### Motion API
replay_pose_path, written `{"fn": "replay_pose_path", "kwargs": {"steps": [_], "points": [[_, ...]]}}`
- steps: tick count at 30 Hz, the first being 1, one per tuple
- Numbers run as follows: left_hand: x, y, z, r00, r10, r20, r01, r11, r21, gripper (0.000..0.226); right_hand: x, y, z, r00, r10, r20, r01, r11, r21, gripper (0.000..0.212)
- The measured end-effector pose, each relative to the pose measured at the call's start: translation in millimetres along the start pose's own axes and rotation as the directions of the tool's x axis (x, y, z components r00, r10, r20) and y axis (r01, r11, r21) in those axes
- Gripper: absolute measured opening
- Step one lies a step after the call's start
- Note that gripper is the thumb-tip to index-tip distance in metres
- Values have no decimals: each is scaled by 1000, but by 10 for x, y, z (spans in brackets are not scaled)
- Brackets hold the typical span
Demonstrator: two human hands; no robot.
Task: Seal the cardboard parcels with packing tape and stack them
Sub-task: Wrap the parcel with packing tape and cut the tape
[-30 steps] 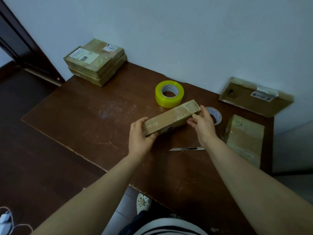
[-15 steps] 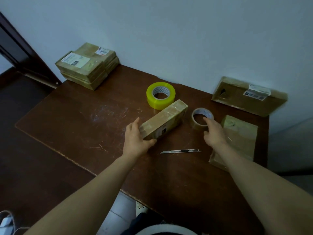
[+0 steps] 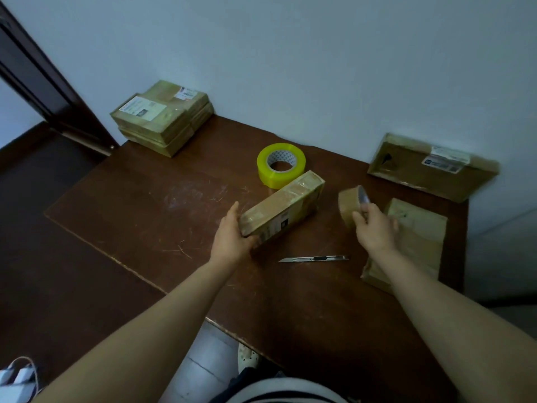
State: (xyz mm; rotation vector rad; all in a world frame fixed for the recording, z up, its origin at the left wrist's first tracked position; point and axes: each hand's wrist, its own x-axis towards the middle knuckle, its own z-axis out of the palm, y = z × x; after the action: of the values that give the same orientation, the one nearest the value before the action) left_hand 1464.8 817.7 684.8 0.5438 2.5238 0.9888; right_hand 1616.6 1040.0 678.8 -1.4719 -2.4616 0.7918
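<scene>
1. Lifted off the table (image 3: 139, 216) since half a second ago: brown tape roll (image 3: 350, 206), now tilted on edge in the right hand (image 3: 376, 228), fingers closed around its near rim.
2. Unchanged since then: left hand (image 3: 232, 238) clamped on the near-left end of the long parcel (image 3: 283, 206), thumb on top, fingers under the end.
3. Standing on its long narrow edge near the table's middle, running from near left to far right, far end just beside the yellow tape roll (image 3: 281, 165).
4. Lying flat, just beyond that parcel, hole upward.
5. Resting on the table near the long parcel, between the two forearms, blade pointing left: box cutter (image 3: 313, 258).
6. Under and beyond the right hand, at the right edge: flat wrapped parcel (image 3: 415, 237).
7. Leaning against the wall at far right: wide labelled parcel (image 3: 430, 168).
8. Stacked at the far-left corner: pile of taped parcels (image 3: 162, 117) with white labels on top.
</scene>
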Motion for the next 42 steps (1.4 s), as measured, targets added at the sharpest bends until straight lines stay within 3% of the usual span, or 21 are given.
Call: {"fn": "replay_pose_path", "kwargs": {"steps": [2, 4, 7, 9, 11, 15, 18, 20, 22, 27, 29, 32, 34, 36, 38, 42], "points": [[-7, 13, -9, 1000, -6, 15, 6, 1000, 17, 95, -117, -28, -64, 999, 39, 23, -45, 933, 357, 28], [-55, 62, -33, 998, 21, -62, -17, 998, 61, 91, -265, -57, -126, 999, -27, 36, 1, 814, 580, 24], [-135, 269, -51, 942, 228, -248, -228, 973, 27, 69, -469, -133, -197, 990, -136, 28, 73, 680, 730, 16], [-167, 490, -27, 917, 320, -238, -351, 930, -105, 59, -573, -191, -232, 978, -208, 8, 124, 615, 779, 23], [-202, 717, 16, 927, 325, -186, -367, 887, -280, 52, -654, -243, -277, 966, -258, -13, 168, 588, 792, 26], [-262, 1116, 91, 967, 254, 0, -198, 756, -624, 38, -772, -313, -392, 946, -318, -57, 241, 578, 780, 28], [-290, 1376, 110, 961, 130, 244, 114, 616, -780, 11, -811, -318, -468, 936, -342, -82, 294, 632, 717, 19], [-283, 1493, 81, 932, 79, 354, 265, 517, -814, 19, -814, -284, -498, 930, -359, -84, 323, 685, 653, 17], [-260, 1551, 39, 911, 112, 397, 308, 456, -835, 21, -815, -263, -522, 930, -361, -73, 327, 718, 614, 16], [-308, 1600, -44, 825, 323, 465, 305, 439, -845, 23, -794, -401, -646, 938, -334, -98, 295, 613, 733, 19], [-326, 1646, -25, 854, 323, 407, 228, 472, -852, 35, -770, -435, -672, 942, -314, -122, 296, 601, 742, 21], [-319, 1634, -52, 900, 401, 172, -145, 646, -750, 54, -776, -422, -680, 942, -306, -139, 297, 560, 773, 25], [-320, 1587, -80, 817, 574, 53, -479, 728, -491, 49, -794, -407, -684, 943, -308, -130, 284, 535, 795, 26], [-328, 1531, -86, 723, 691, 8, -650, 685, -328, 38, -797, -401, -682, 946, -302, -118, 265, 512, 817, 27], [-325, 1497, -83, 697, 716, -32, -690, 657, -304, 29, -789, -403, -683, 949, -295, -110, 252, 501, 828, 27], [-266, 1491, -104, 769, 640, -2, -598, 718, -355, 12, -789, -428, -680, 946, -317, -68, 227, 496, 838, 25]]}}
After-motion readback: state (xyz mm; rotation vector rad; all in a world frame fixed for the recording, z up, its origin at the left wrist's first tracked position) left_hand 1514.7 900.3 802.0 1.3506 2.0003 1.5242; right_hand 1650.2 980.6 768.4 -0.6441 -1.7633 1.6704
